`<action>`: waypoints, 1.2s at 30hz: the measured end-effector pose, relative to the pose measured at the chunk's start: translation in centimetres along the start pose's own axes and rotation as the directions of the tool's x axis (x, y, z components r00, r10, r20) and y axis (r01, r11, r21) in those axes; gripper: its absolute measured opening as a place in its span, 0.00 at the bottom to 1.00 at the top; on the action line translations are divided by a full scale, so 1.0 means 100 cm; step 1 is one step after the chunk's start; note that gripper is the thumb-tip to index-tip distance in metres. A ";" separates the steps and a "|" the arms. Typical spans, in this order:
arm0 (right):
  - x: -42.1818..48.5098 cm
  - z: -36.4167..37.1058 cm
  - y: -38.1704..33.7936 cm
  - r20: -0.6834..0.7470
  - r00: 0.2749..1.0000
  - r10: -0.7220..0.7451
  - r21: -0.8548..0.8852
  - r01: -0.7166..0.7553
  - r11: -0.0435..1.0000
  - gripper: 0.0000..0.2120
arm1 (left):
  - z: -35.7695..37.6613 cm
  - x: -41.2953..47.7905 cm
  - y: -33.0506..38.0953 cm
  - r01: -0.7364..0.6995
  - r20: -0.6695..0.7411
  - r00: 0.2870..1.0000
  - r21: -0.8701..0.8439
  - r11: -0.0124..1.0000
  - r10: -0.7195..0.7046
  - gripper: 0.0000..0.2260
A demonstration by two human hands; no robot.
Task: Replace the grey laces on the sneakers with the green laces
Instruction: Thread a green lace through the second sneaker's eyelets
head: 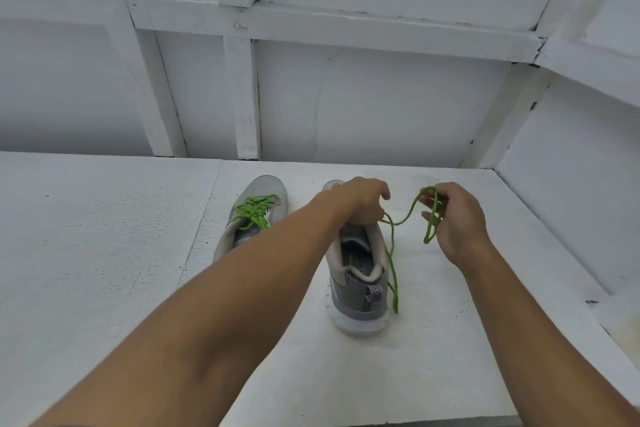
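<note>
Two sneakers stand near the far edge of the tabletop (104,253). The left sneaker (267,188) is already laced green. The left hand (360,201) grips the right sneaker (360,291) at its tongue. The right hand (455,218) holds loops of the loose green lace (430,229) just beside it.

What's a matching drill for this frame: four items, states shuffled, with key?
Items:
1. left sneaker
2. right sneaker
3. left hand
4. right hand

States:
A. holds bunched loops of the green lace
B. already laced in green
C. grips the right sneaker's upper
D. green lace trails down its side onto the table

Pairs: 1-B, 2-D, 3-C, 4-A.
</note>
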State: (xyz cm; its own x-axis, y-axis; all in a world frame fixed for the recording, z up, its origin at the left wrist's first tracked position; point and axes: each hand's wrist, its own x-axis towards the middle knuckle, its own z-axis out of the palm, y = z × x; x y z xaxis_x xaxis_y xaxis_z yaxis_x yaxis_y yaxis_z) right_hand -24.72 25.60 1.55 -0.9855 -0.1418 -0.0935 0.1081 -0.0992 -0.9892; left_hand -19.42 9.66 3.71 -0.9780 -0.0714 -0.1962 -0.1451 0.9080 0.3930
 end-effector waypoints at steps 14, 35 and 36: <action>0.013 0.002 0.042 0.125 0.979 0.161 -0.590 -0.057 0.806 0.20 | -0.081 -0.041 0.020 -0.238 -0.249 0.966 -0.774 0.586 0.064 0.04; 0.025 0.019 -0.029 0.299 0.947 -0.115 -0.691 0.298 0.658 0.19 | -0.105 -0.071 0.044 -0.389 -0.291 0.921 -0.632 0.670 0.260 0.12; 0.024 0.019 -0.033 0.330 0.938 -0.101 -0.696 0.315 0.645 0.19 | -0.105 -0.072 0.045 -0.391 -0.290 0.920 -0.628 0.673 0.263 0.12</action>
State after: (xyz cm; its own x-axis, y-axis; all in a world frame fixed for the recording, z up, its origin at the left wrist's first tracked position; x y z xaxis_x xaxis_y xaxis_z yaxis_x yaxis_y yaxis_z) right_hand -27.21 23.70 4.80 -0.8925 -0.4484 0.0497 -0.3315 0.5771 -0.7464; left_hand -14.60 9.91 16.28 -0.9815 0.0537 0.1835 0.1901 0.3795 0.9055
